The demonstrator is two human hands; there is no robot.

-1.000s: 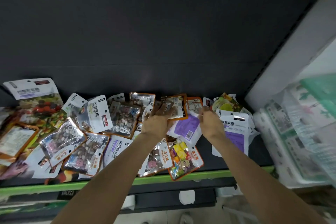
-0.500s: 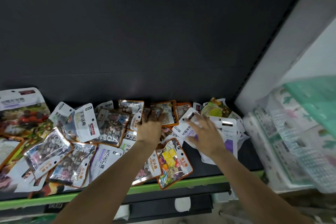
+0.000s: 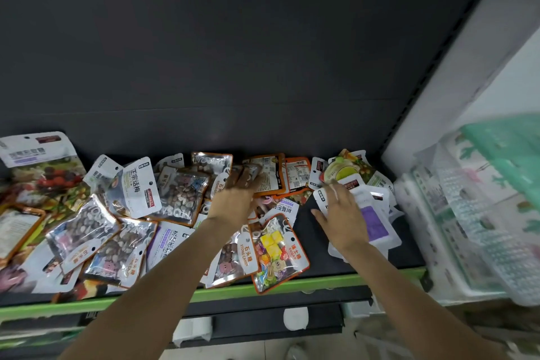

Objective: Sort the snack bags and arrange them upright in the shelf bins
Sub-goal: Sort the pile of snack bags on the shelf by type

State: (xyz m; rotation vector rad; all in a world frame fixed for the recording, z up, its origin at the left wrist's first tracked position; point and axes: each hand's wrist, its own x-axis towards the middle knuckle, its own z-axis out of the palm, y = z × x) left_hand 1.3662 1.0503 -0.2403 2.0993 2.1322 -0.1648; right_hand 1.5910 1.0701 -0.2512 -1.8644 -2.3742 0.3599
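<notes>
the snack bags point(image 3: 175, 199) are lying flat in a loose heap on the dark shelf point(image 3: 306, 219) behind its green edge point(image 3: 336, 279). the left hand point(image 3: 233, 199) is reaching into the heap, fingers curling on a small bag point(image 3: 248, 174), though the grip is blurred. the right hand point(image 3: 342, 213) is resting with fingers spread on a white and purple bag point(image 3: 377, 222).

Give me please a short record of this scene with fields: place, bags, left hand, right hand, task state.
place: dark shelf with green front edge
bags: many snack bags lying flat, mixed, overlapping
left hand: reaches into the middle pile, fingers on an orange-edged bag; grip unclear
right hand: fingers spread, resting on white bags with a purple panel
task state: no bag stands upright yet; no bins visible
</notes>
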